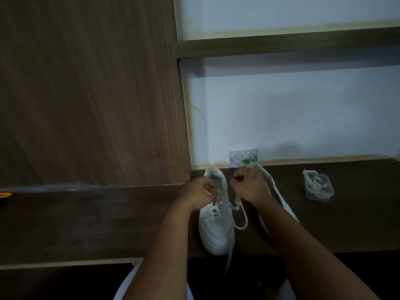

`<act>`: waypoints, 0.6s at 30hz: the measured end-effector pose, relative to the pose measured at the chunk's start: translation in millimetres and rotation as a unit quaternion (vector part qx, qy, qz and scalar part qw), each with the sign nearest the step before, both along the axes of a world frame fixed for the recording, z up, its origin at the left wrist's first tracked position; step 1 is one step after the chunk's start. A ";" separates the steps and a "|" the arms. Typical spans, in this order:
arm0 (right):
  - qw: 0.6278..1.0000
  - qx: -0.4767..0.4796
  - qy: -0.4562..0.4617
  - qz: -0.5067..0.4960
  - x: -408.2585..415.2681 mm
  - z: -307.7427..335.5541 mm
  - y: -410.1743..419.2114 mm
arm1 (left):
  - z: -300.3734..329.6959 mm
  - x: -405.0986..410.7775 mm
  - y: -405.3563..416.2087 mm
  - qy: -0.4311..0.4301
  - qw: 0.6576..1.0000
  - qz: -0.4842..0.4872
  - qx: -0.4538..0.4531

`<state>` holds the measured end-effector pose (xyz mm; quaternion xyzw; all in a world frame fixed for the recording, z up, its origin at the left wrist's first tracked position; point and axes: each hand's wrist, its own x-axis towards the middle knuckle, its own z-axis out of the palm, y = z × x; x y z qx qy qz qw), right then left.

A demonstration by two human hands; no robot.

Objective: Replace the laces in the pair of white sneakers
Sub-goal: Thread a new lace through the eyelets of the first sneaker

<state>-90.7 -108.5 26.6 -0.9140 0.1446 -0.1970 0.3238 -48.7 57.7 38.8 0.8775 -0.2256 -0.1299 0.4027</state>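
While both forearms reach in from the bottom of the view, the left hand (200, 194) is curled tight over the upper part of the left sneaker (216, 221), its fingers closed round the white lace (240, 215) near the eyelets; exactly which strand it pinches is hidden behind the knuckles and blurred. The right hand (249, 185) is likewise drawn into a fist just beside it, between the two shoes, with its fingers folded in on a length of the same lace, which hangs from it in a loose loop down onto the dark wooden desk (108, 224). Another end of the lace runs along the toe of the left sneaker and trails off the front edge of the desk. That sneaker stands upright, toe toward the person, near the desk's front edge. The right sneaker (275, 191) lies just to the right, mostly covered by the right hand and forearm, its heel end close to the wall. Well apart to the right sits a clear plastic container (318, 187) with what looks like coiled white lace inside. A wall socket plate (242, 158) shows on the pale wall behind the shoes.
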 end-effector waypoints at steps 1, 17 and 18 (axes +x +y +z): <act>0.996 0.078 -0.040 0.012 -3.5 12.8 3.1 | 0.8 -2.3 -4.7 0.037 0.997 -0.023 -0.069; 0.922 0.352 -0.075 0.141 -13.6 23.4 4.9 | -5.3 -2.0 -21.9 0.013 0.956 0.029 -0.291; 0.920 0.360 -0.045 0.149 -14.2 23.0 3.9 | -5.3 -1.4 -21.7 0.005 0.953 0.036 -0.301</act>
